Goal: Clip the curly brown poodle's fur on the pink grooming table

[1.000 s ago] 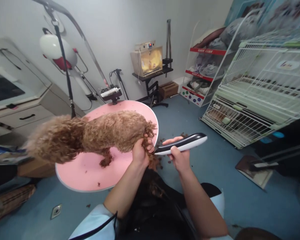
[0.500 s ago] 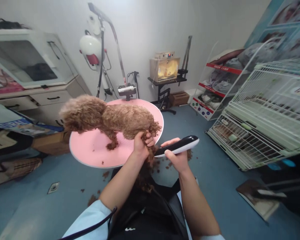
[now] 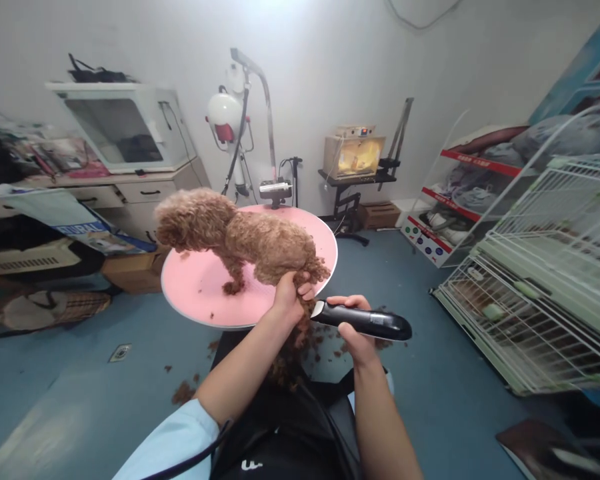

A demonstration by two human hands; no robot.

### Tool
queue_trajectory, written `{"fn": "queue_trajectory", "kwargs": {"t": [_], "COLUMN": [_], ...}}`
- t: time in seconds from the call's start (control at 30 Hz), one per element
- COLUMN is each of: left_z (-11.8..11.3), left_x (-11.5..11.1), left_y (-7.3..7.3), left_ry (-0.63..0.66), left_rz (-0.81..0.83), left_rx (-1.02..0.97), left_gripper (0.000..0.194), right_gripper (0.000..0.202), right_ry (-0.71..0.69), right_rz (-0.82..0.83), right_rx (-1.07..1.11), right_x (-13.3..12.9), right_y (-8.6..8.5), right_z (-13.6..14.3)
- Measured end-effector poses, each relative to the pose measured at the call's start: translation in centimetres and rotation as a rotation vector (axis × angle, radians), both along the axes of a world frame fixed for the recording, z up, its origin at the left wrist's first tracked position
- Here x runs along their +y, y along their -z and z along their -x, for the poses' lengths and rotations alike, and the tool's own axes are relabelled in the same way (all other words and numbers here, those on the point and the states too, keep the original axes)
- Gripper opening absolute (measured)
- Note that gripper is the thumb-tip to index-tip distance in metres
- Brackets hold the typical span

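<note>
A curly brown dog (image 3: 270, 243) stands on a round pink table (image 3: 200, 303), its head to the left. My left hand (image 3: 293, 297) is closed round the dog's hind leg, over the table's near right edge. In my right hand (image 3: 356, 327) is a black clipper (image 3: 375, 323), gripped between thumb and fingers. The clipper's light-coloured blade end points left, at the fur just below my left hand. Loose curls of brown fur (image 3: 184, 393) lie on the floor, and more fur hangs and lies below the leg.
Behind the table stand a jointed arm (image 3: 270, 120) and a white and red dryer (image 3: 225, 113). At the right are a wire cage (image 3: 545, 293) and a rack with red strips (image 3: 455, 200). A cabinet (image 3: 153, 190) and cardboard box (image 3: 135, 272) are at the left.
The view has shifted, so the table and dog appear further right. The clipper has turned, showing more of its black face, and its rear end is tilted lower. Both hands keep their hold.
</note>
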State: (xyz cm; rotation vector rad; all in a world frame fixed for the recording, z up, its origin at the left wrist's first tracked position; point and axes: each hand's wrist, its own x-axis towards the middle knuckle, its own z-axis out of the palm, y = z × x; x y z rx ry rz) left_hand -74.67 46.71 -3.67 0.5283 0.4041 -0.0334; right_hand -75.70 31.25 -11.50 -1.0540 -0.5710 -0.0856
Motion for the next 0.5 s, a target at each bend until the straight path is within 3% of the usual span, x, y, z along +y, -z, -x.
{"fn": "queue_trajectory", "kwargs": {"t": [0.07, 0.17, 0.3, 0.43, 0.5], "left_z": [0.0, 0.1, 0.0, -0.4, -0.5], "left_x": [0.1, 0.4, 0.7, -0.2, -1.0], "left_y": [-0.2, -0.4, 0.1, 2.7, 4.4], "left_ry": [-0.013, -0.051, -0.025, -0.022, -0.025], "left_rz": [0.044, 0.126, 0.211, 0.226, 0.205], "left_rx": [0.002, -0.02, -0.015, 0.028, 0.119], "left_gripper": [0.023, 0.017, 0.016, 0.015, 0.018], "right_gripper": [0.035, 0.036, 0.034, 0.031, 0.032], "right_ry": [-0.04, 0.008, -0.034, 0.022, 0.049], "right_rz": [0.031, -0.045, 0.166, 0.192, 0.298], "right_rx": [-0.001, 0.008, -0.025, -0.046, -0.079], "right_x": [-0.2, -0.5, -0.7, -0.4, -0.3], "right_y": [-0.2, -0.6, -1.1, -1.5, -1.5], "right_z": [0.2, 0.3, 0.1, 0.2, 0.5]}}
